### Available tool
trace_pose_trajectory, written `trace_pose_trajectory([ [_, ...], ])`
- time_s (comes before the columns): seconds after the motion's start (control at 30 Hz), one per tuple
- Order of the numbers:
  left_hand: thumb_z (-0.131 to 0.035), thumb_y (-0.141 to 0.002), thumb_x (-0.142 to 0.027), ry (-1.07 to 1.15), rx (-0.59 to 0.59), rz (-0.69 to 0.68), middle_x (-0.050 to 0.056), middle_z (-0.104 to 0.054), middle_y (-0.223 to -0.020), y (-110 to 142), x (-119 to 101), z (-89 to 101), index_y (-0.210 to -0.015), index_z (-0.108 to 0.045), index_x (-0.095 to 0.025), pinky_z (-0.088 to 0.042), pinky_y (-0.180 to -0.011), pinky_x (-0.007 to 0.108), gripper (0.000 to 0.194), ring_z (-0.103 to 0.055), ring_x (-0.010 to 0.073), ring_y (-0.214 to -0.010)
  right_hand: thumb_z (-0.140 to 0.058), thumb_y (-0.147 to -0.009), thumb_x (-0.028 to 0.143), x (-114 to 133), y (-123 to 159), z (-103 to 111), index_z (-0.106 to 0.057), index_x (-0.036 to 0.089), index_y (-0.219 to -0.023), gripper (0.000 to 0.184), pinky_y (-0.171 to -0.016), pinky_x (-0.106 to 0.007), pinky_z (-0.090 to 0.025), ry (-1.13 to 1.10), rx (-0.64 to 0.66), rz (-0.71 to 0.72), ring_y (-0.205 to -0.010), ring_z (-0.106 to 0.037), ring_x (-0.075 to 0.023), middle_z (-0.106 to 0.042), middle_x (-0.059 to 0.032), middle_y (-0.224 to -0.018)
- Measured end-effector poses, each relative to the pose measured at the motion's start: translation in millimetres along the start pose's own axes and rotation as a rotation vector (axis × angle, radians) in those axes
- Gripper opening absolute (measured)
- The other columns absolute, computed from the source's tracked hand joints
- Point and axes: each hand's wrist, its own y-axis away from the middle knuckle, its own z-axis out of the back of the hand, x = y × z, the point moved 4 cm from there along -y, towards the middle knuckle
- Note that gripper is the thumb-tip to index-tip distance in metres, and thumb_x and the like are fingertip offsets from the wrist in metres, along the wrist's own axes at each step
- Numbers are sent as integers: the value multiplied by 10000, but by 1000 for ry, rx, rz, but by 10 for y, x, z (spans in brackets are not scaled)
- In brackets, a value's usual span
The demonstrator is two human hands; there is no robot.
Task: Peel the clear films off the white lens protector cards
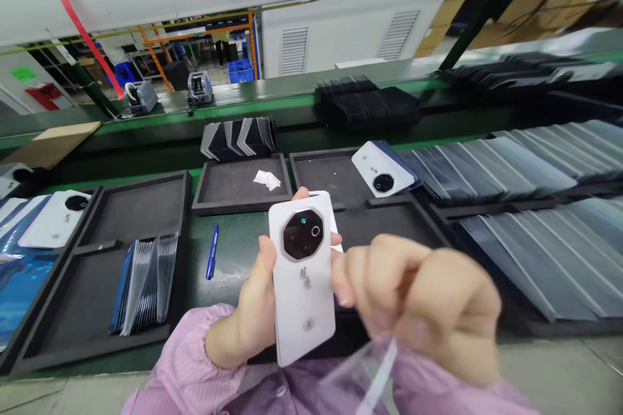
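My left hand (253, 311) grips a white phone back cover (304, 285) upright, its dark octagonal camera window facing me. My right hand (423, 301), blurred by motion, is closed in a pinch just right of the cover, holding a thin clear plastic film (370, 369) that trails down toward my pink sleeve. A second white piece shows just behind the cover's top edge.
Black foam trays (141, 207) sit on the green bench; one holds a row of stacked covers (146, 282), another a scrap of film (267, 179). A blue pen (212, 253) lies between them. More white covers (382, 168) and long rows of dark sleeves (535, 240) fill the right.
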Motion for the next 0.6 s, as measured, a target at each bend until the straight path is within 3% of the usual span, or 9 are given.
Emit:
trace_pose_trajectory([
  [0.13,-552,-934,-580,13,-7,10,19,-689,-934,-72,29,-11,-1589,-263,-337,-463,-1006,383,755,-674,220,-960,-608,-861,82,-131,-19,-239,-652,231,-832,158,-629,-339,-562,298,420,180,-634,-605,-154,-614,-11,-741],
  [0.23,-591,-897,-611,43,-13,46,41,-705,-1008,-86,13,13,-1594,-246,-322,-456,-1016,391,830,-672,230,-994,-527,-875,44,-184,-63,-344,-639,213,-881,203,-611,-291,-540,387,644,188,-676,-597,-151,-597,-25,-767],
  [0.3,-578,-903,-611,43,-12,28,55,-709,-1074,-86,-8,34,-1592,-254,-319,-453,-1022,403,815,-674,236,-1003,-526,-881,62,-175,-82,-324,-637,220,-885,194,-628,-298,-543,381,633,208,-694,-599,-160,-580,-22,-757],
  [0.43,-575,-931,-556,9,-16,-98,24,-709,-1107,-75,-49,43,-1582,-279,-344,-425,-1066,390,746,-669,216,-1017,-579,-888,90,-132,-105,-155,-620,225,-884,141,-684,-326,-542,350,342,270,-750,-608,-175,-564,-20,-763],
  [0.5,-563,-932,-575,7,-17,-94,22,-714,-1125,-68,-41,35,-1585,-264,-356,-406,-1092,396,751,-669,217,-1044,-570,-899,87,-151,-79,-189,-607,213,-864,136,-668,-300,-535,369,399,241,-735,-602,-160,-569,-22,-764],
  [0.6,-481,-941,-643,4,-19,-44,60,-725,-1141,-48,-35,26,-1595,-234,-334,-421,-1081,425,764,-677,242,-1082,-521,-942,101,-176,14,-359,-576,199,-822,164,-663,-269,-536,290,619,136,-701,-596,-136,-574,-25,-751],
])
